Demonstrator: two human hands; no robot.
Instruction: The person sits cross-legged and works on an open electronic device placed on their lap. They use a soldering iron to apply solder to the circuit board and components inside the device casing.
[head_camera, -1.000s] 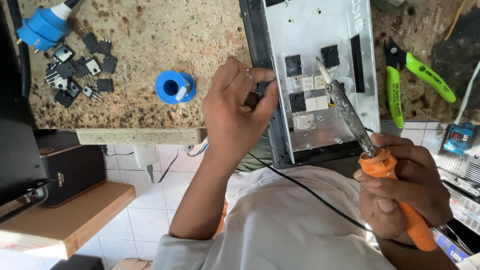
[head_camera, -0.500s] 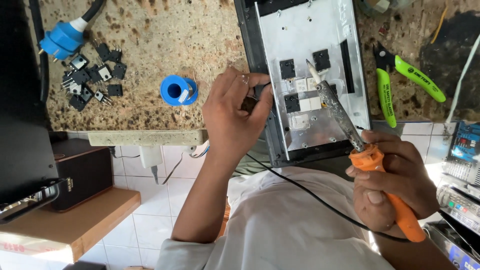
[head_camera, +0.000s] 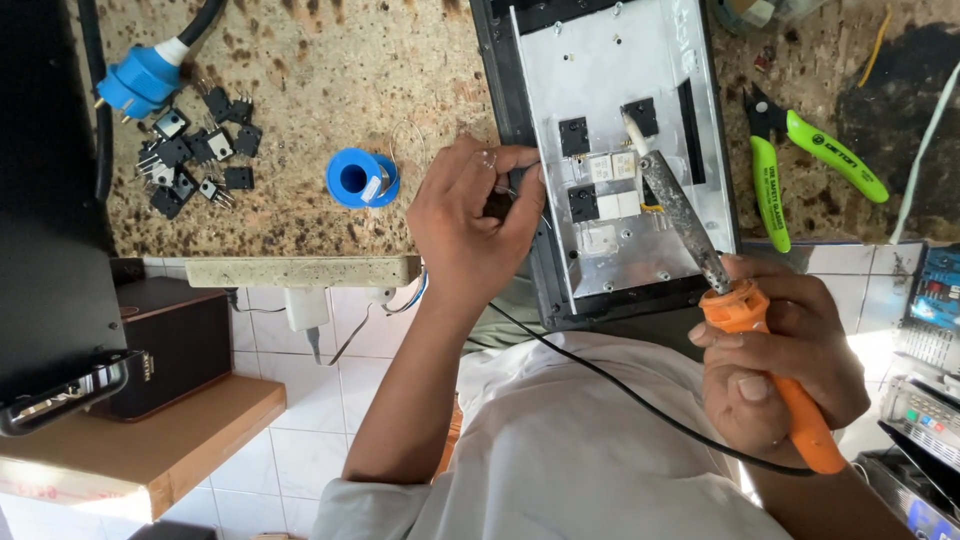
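Gripping an orange-handled soldering iron (head_camera: 700, 250), the right hand (head_camera: 775, 350) sets its tip beside a black component on the metal plate (head_camera: 620, 90). The left hand (head_camera: 475, 220) pinches thin solder wire at the plate's edge. Several components look seated; loose black ones (head_camera: 190, 155) wait on the speckled counter (head_camera: 300, 80), above white tiles.

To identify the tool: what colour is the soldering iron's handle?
Orange; the soldering iron in the right hand shows best in the head view.
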